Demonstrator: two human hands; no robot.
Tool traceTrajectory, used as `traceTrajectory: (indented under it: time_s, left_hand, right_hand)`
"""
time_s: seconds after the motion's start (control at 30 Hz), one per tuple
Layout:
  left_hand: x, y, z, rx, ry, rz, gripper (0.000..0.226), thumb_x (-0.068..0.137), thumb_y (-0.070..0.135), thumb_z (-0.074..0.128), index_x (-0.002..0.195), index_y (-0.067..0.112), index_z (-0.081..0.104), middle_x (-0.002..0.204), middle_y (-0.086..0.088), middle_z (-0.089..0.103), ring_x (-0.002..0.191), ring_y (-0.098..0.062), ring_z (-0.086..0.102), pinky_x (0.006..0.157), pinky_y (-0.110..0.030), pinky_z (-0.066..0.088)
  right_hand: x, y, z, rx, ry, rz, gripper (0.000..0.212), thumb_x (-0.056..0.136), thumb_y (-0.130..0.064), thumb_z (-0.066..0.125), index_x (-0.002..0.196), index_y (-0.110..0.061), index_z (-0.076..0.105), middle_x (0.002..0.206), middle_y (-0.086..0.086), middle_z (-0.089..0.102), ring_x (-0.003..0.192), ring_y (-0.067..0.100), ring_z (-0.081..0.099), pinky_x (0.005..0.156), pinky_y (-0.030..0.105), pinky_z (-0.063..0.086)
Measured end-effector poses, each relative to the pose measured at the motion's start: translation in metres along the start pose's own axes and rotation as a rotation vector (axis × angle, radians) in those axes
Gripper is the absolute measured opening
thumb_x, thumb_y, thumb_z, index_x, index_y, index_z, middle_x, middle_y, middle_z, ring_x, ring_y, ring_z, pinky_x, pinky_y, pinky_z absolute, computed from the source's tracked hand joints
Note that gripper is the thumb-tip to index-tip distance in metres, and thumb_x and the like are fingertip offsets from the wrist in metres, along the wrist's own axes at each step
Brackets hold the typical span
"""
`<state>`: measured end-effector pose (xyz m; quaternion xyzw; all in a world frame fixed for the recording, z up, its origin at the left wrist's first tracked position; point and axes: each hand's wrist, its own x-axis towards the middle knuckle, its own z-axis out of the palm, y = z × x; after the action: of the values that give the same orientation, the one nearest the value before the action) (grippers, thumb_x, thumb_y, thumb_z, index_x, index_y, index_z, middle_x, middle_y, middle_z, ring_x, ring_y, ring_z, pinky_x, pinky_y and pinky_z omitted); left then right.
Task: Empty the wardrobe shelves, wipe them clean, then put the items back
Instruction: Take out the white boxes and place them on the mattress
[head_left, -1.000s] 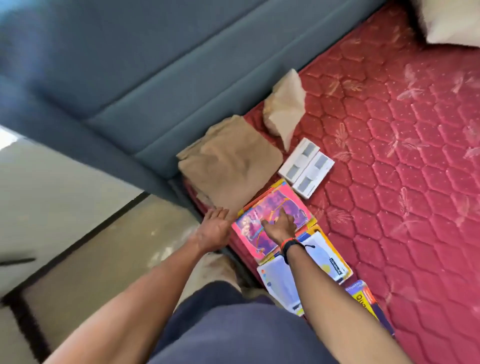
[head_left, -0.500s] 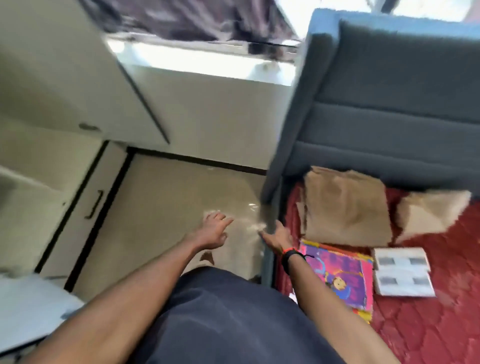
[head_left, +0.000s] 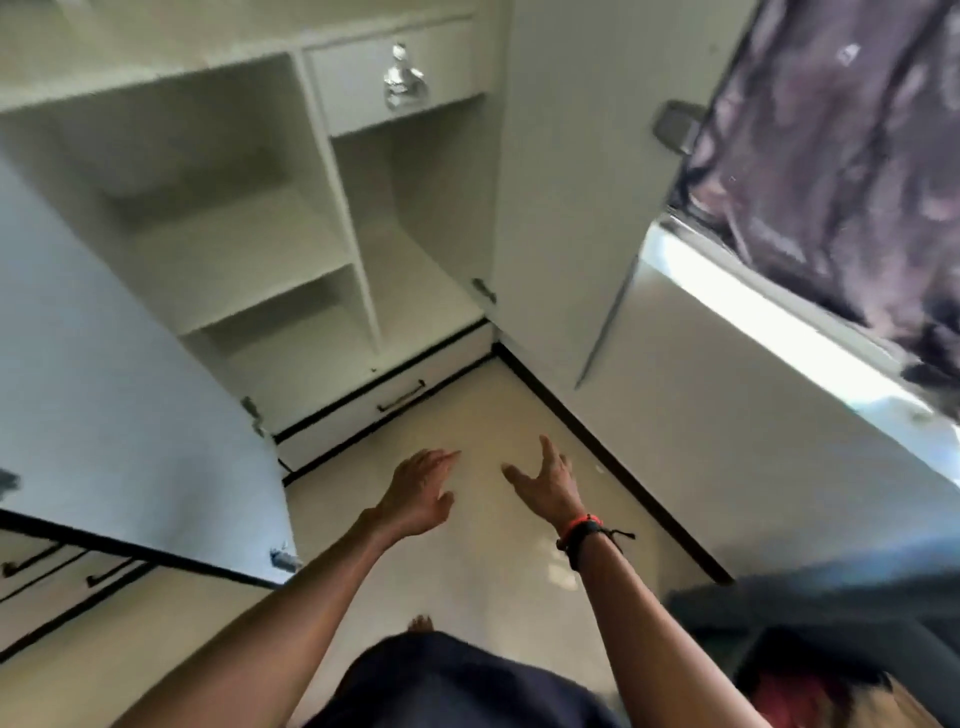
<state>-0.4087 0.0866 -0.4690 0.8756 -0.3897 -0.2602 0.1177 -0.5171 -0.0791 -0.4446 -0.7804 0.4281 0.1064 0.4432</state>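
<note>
both hands have been swung from the bed toward the bare white laminate wardrobe shelves (head_left: 234, 249), ahead and up-left; left hand (head_left: 418, 493) nearer, right hand (head_left: 550, 486) beside it, both spread and holding nothing.

Both bare forearms reach forward from the bottom of the view, side by side and apart. The left grip (head_left: 418, 493) shows its back, fingers straight and close together, holding nothing. The right grip (head_left: 545, 486) is spread, with the thumb out to the left and the fingers pointing ahead, and it too holds nothing. A red and black band (head_left: 582, 532) circles the right wrist.
</note>
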Motion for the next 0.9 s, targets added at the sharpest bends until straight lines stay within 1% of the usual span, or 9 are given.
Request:
traceTrajectory:
  time_s: [0.07, 0.13, 0.23, 0.33, 0.4, 0.53, 0.7, 0.8, 0.9]
  left_hand:
    - [0.006, -0.03, -0.033, -0.044, 0.136, -0.042, 0.061, 0.097, 0.029, 0.048, 0.152, 0.013, 0.026, 0.155, -0.008, 0.032, 0.145, -0.025, 0.027, 0.117, -0.035, 0.021]
    - [0.013, -0.065, -0.065, -0.131, 0.304, -0.093, 0.067, 0.088, 0.039, 0.039, 0.147, 0.007, 0.037, 0.145, -0.015, 0.047, 0.136, -0.033, 0.042, 0.113, -0.043, 0.032]
    - [0.017, -0.11, -0.114, -0.247, 0.446, -0.173, 0.08, 0.079, 0.051, 0.028, 0.149, 0.014, 0.034, 0.15, -0.01, 0.041, 0.142, -0.029, 0.032, 0.117, -0.038, 0.02]
    - [0.023, -0.135, -0.161, -0.32, 0.597, -0.247, 0.064, 0.094, 0.034, 0.051, 0.152, 0.021, 0.027, 0.156, -0.004, 0.032, 0.146, -0.025, 0.023, 0.118, -0.036, 0.017]
    - [0.029, -0.152, -0.192, -0.357, 0.73, -0.268, 0.064, 0.095, 0.024, 0.057, 0.152, 0.019, 0.028, 0.155, -0.004, 0.033, 0.145, -0.026, 0.025, 0.117, -0.037, 0.021]
    - [0.034, -0.175, -0.254, -0.44, 0.975, -0.286, 0.063, 0.09, 0.032, 0.052, 0.149, 0.018, 0.034, 0.152, -0.003, 0.04, 0.142, -0.025, 0.033, 0.117, -0.043, 0.027]
    - [0.045, -0.198, -0.332, -0.419, 1.228, -0.255, 0.062, 0.093, 0.046, 0.044, 0.146, 0.015, 0.038, 0.149, -0.003, 0.043, 0.137, -0.014, 0.036, 0.113, -0.03, 0.026]
    - [0.058, -0.223, -0.384, -0.441, 1.367, -0.26, 0.055, 0.096, 0.028, 0.056, 0.147, 0.015, 0.037, 0.148, 0.0, 0.042, 0.133, -0.005, 0.033, 0.11, -0.025, 0.027]
    - [0.071, -0.241, -0.427, -0.524, 1.477, -0.265, 0.053, 0.095, 0.013, 0.058, 0.144, 0.015, 0.04, 0.146, -0.001, 0.045, 0.133, -0.01, 0.039, 0.111, -0.028, 0.032]
  right_hand:
    - [0.02, -0.057, 0.016, 0.001, -0.012, -0.103, 0.084, 0.092, -0.043, 0.061, 0.155, -0.016, 0.014, 0.155, 0.016, 0.026, 0.144, 0.03, 0.023, 0.115, 0.036, 0.023]
    - [0.038, -0.115, 0.031, 0.003, -0.025, -0.219, 0.084, 0.092, -0.037, 0.062, 0.156, -0.018, 0.01, 0.157, 0.012, 0.024, 0.146, 0.027, 0.019, 0.115, 0.034, 0.021]
    - [0.054, -0.193, 0.049, 0.026, -0.043, -0.386, 0.087, 0.091, -0.038, 0.063, 0.156, -0.023, 0.007, 0.157, 0.009, 0.023, 0.146, 0.024, 0.018, 0.115, 0.034, 0.021]
    - [0.064, -0.266, 0.057, 0.069, -0.068, -0.522, 0.087, 0.091, -0.041, 0.063, 0.156, -0.028, 0.006, 0.158, 0.005, 0.02, 0.145, 0.024, 0.021, 0.115, 0.038, 0.025]
    - [0.07, -0.313, 0.058, 0.08, -0.076, -0.618, 0.087, 0.091, -0.043, 0.062, 0.155, -0.03, 0.006, 0.158, 0.002, 0.019, 0.144, 0.024, 0.022, 0.115, 0.038, 0.024]
    - [0.08, -0.402, 0.06, 0.091, -0.084, -0.833, 0.085, 0.092, -0.046, 0.06, 0.156, -0.029, 0.006, 0.161, -0.003, 0.014, 0.148, 0.017, 0.012, 0.115, 0.033, 0.016]
    - [0.1, -0.502, 0.062, 0.131, -0.058, -1.047, 0.082, 0.092, -0.042, 0.061, 0.155, -0.024, 0.012, 0.161, -0.001, 0.015, 0.148, 0.015, 0.012, 0.116, 0.032, 0.016]
    - [0.13, -0.557, 0.061, 0.179, -0.015, -1.196, 0.078, 0.091, -0.035, 0.065, 0.153, -0.017, 0.021, 0.156, 0.001, 0.026, 0.144, 0.013, 0.02, 0.119, 0.033, 0.019]
    - [0.164, -0.599, 0.057, 0.147, -0.014, -1.246, 0.076, 0.091, -0.032, 0.066, 0.152, -0.015, 0.024, 0.154, 0.003, 0.029, 0.145, 0.017, 0.022, 0.12, 0.039, 0.018]
